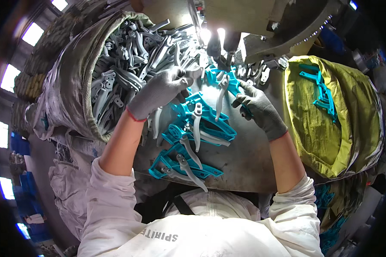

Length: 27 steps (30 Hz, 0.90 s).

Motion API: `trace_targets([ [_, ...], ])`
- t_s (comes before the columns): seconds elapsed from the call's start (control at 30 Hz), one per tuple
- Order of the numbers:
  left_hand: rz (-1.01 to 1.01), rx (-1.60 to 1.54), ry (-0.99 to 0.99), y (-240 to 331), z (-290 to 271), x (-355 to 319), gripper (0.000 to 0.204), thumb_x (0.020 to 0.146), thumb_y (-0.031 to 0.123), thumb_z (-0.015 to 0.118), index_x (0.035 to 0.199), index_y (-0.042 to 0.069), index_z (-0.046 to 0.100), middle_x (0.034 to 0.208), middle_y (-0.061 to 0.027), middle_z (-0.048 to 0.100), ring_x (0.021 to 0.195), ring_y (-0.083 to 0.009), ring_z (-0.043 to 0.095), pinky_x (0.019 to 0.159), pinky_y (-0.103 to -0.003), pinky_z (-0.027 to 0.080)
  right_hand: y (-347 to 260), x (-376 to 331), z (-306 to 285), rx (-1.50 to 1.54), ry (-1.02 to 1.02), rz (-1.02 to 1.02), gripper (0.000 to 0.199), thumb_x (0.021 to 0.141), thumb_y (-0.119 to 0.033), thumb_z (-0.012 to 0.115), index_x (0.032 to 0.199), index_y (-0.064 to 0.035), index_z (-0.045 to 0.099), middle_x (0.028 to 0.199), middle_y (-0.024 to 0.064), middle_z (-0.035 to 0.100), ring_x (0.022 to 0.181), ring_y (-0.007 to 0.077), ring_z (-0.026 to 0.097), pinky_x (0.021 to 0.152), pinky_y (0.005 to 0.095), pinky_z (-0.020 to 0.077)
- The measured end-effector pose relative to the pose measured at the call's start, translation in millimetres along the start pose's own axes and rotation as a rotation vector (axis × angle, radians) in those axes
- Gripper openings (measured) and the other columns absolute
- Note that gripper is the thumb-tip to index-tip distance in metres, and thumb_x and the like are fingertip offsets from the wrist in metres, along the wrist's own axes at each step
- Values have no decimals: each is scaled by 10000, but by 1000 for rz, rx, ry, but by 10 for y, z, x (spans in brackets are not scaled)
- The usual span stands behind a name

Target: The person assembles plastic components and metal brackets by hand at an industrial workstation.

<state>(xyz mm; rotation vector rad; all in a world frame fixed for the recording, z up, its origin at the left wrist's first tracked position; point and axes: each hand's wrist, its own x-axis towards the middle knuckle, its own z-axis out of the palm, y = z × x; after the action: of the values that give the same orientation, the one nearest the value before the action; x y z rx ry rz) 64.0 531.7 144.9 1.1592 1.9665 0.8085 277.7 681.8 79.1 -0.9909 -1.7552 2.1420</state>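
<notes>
My right hand (261, 109), in a grey glove, grips a teal plastic frame (233, 84) under the metal tooling (221, 45) of a machine. A grey lever (221, 96) lies against that frame. Left of it, my left hand (161, 90), also gloved, has its fingers curled together beside a pale grey piece (196, 71); what they pinch is unclear. Between my forearms more teal frames (218, 122) with grey levers (197, 126) lie on the metal worktable (248, 162). Closest to me is another teal frame (171, 156) with a grey lever (191, 171) across it.
A large woven sack (73, 81) full of grey levers (133, 47) opens onto the table at left. At right, a yellow sack (360, 115) carries a teal frame (324, 94). A toothed machine wheel (300, 38) overhangs the back right.
</notes>
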Motion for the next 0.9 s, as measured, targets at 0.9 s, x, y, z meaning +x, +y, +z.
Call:
trace_targets([
  [0.9,102,-601,-104,-69,745,370,310,949,281,467,1025,-9,545,915,-103,626,788,-180,646,683,-289,539,590,-968,-1904,550,672,-334,99,871,-201,587,910,-111,588,680,-32,490,544,22,442,401,148,342],
])
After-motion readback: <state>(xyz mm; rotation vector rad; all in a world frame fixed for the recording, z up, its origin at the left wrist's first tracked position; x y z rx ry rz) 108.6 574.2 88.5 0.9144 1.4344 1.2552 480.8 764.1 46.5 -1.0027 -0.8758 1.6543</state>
